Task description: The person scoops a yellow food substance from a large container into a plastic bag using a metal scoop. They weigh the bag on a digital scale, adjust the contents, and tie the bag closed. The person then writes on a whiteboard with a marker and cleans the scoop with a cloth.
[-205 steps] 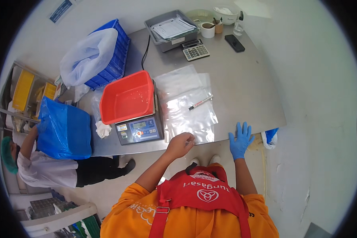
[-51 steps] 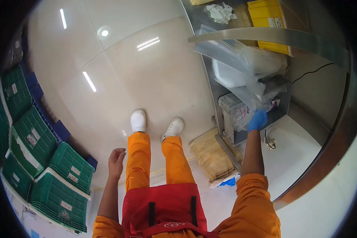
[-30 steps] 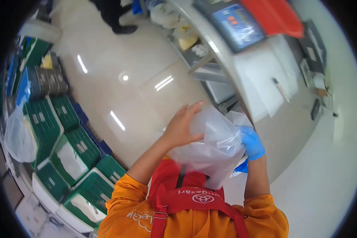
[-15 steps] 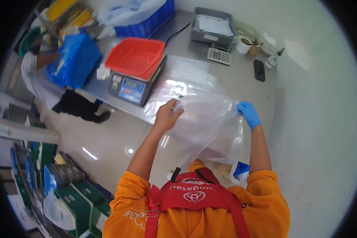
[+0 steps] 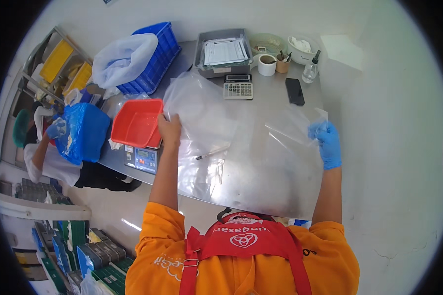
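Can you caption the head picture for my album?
Gloved right hand holds clear plastic; bare left hand near red tub.

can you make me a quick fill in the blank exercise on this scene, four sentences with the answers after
1. The glove on the person's right hand is coloured ____.
2. The see-through material held by that hand is ____.
3. The basin on the weighing scale is coloured ____.
4. In the picture, the black phone lies to the ____ of the calculator.

Missing words: blue; plastic; red; right.
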A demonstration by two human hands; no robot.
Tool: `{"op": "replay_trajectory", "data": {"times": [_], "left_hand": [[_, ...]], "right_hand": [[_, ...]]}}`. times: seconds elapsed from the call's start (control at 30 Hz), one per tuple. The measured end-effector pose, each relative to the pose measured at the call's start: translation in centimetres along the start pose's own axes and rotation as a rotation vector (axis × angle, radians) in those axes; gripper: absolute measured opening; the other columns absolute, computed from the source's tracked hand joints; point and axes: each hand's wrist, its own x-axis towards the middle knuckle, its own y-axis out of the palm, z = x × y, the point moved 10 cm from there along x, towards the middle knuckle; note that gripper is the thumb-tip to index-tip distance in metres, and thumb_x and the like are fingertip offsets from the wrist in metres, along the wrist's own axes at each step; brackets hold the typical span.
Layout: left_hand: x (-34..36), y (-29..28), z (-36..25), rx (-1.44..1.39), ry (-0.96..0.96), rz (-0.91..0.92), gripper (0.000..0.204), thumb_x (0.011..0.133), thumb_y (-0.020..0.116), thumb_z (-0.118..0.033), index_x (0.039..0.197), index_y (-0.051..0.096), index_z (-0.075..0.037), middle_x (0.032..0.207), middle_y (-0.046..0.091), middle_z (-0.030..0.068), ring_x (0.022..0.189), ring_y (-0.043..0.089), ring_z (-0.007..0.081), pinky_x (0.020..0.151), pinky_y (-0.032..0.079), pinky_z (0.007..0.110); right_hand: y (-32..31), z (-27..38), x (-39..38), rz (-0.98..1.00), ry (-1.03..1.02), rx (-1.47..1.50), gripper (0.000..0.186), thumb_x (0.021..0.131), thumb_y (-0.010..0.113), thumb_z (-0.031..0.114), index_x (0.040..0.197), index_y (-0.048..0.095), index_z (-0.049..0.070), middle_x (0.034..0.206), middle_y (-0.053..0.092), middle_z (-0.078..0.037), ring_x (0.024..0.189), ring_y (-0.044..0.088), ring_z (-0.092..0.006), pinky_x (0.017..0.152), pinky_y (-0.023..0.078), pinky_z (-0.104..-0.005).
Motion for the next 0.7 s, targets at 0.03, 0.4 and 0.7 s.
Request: {"op": "replay_trajectory", "data": {"times": [0.03,0.4,0.7], "left_hand": [[-1.0,1.2,-2.0,0.147,0.114,-0.001,0.062,0.076,0.08,-0.022,0.123,0.049,0.004,0.124,0.053,0.0288,0.116,0.053,0.0386,0.1,0.041,0.048],[-23.5,9.2,-20.2,-0.17,0.511,1.308,0.037,0.085,0.073,-0.013,0.116,0.059,0.001,0.114,0.065,0.0131,0.115,0.061,0.0244,0.093,0.048,0.038],[-26.2,7.0,-16.4,-0.664,-0.299,1.424,0.03,0.092,0.066,-0.02,0.116,0.064,-0.002,0.105,0.069,0.0083,0.088,0.061,0.0127,0.084,0.05,0.03]], "right_hand": [[0.8,1.1,-0.5,0.082,-0.001,-0.037,0.01,0.075,0.051,0.001,0.082,0.056,0.002,0.084,0.067,-0.011,0.076,0.065,-0.0193,0.07,0.053,-0.0309],[14.5,5.9,-8.6,0.606,0.176,-0.349,0.014,0.083,0.052,0.005,0.094,0.06,0.003,0.074,0.058,-0.002,0.061,0.053,-0.0073,0.054,0.044,-0.024],[14.9,5.9,-8.3,0.325,-0.007,-0.287,0.013,0.084,0.053,0.004,0.093,0.06,0.0,0.077,0.059,-0.002,0.067,0.055,-0.0084,0.062,0.046,-0.0251]]}}
